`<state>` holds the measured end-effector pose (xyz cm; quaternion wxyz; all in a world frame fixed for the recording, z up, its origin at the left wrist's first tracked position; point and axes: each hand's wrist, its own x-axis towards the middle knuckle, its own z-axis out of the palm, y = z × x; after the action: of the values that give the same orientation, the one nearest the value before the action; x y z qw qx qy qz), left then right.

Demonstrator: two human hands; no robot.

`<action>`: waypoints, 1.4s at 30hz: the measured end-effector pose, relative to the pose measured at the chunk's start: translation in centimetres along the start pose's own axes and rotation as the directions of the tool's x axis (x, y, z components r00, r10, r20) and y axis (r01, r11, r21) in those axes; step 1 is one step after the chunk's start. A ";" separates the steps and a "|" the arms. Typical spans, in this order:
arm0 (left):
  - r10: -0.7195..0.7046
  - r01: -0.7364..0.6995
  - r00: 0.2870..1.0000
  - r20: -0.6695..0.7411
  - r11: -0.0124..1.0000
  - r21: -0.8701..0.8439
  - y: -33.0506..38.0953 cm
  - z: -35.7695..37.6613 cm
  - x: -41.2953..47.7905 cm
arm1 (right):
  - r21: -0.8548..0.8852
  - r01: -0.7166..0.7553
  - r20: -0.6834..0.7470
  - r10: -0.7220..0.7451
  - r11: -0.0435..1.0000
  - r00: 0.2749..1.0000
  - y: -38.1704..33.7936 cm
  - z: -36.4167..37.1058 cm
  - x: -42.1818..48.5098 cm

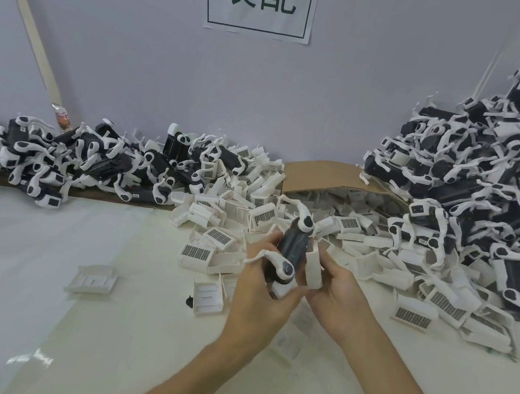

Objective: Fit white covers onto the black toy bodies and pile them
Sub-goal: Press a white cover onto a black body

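Note:
My left hand (pixel 260 291) grips a black toy body (pixel 291 249) with white legs, held upright above the table's middle. My right hand (pixel 335 291) holds a white cover (pixel 314 265) against the body's right side. Loose white covers (pixel 225 225) lie heaped just behind my hands. Black toy bodies with white legs lie in a row (pixel 93 160) at the back left. A tall pile of toys (pixel 483 178) rises at the right.
An open cardboard box (pixel 320 174) full of white covers lies on its side at the back centre. Two single covers (pixel 91 279) (pixel 207 296) lie on the white table sheet (pixel 40 317) in front. A paper sign (pixel 260 0) hangs on the wall.

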<state>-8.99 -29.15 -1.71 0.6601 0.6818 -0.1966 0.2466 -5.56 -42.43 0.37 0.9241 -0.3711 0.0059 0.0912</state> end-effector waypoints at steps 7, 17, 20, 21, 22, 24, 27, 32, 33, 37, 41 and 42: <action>0.017 -0.013 0.994 -0.109 0.999 0.033 -0.5 -0.3 0.3 | -0.312 0.089 0.182 -0.032 0.946 0.983 0.9 1.1 -1.1; -0.003 0.003 0.993 -0.120 1.000 0.002 -0.3 -0.4 0.3 | -0.527 0.113 0.059 -0.096 0.842 0.994 1.2 1.1 -1.0; 0.012 -0.009 0.998 -0.067 0.999 0.035 -0.2 -0.3 0.3 | -0.526 0.096 0.078 -0.064 0.845 0.995 1.0 0.8 -1.0; 0.017 -0.015 0.999 -0.052 0.999 0.044 -0.3 -0.3 0.2 | -0.534 0.093 0.090 -0.053 0.840 0.995 1.0 0.7 -1.0; 0.011 -0.009 0.999 -0.040 0.999 0.043 -0.4 -0.4 0.2 | -0.535 0.091 0.097 -0.045 0.840 0.994 1.0 0.7 -1.0; -0.014 0.015 1.000 -0.028 0.999 0.043 -0.7 -0.6 0.4 | -0.535 0.091 0.101 -0.043 0.840 0.994 1.0 0.7 -1.1; -0.007 0.010 0.999 -0.043 0.996 0.086 -0.6 -0.7 0.6 | -0.550 0.100 0.105 -0.050 0.829 0.993 0.9 0.8 -1.3; -0.014 0.020 0.998 -0.053 0.993 0.113 -0.5 -0.9 0.6 | -0.563 0.090 0.123 -0.024 0.821 0.992 1.0 0.9 -1.5; -0.025 0.030 0.998 -0.051 0.994 0.106 -0.4 -0.9 0.7 | -0.564 0.088 0.125 -0.021 0.821 0.992 1.0 1.0 -1.5; -0.052 0.054 0.996 -0.072 0.998 0.017 -0.1 -0.8 0.7 | -0.538 0.087 0.152 -0.005 0.838 0.988 1.1 0.8 -1.4; -0.158 0.151 0.987 -0.013 0.966 -0.208 0.6 -1.2 1.1 | -0.477 0.085 0.219 0.025 0.875 0.975 1.2 0.3 -1.3; -0.194 0.186 0.981 -0.009 0.949 -0.253 0.7 -1.5 1.3 | -0.494 0.097 0.235 0.025 0.864 0.972 1.2 0.3 -1.2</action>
<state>-8.45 -27.63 -0.40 0.7649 0.6043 -0.1487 0.1664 -7.01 -41.57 -0.19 0.7913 -0.5855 -0.1335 0.1151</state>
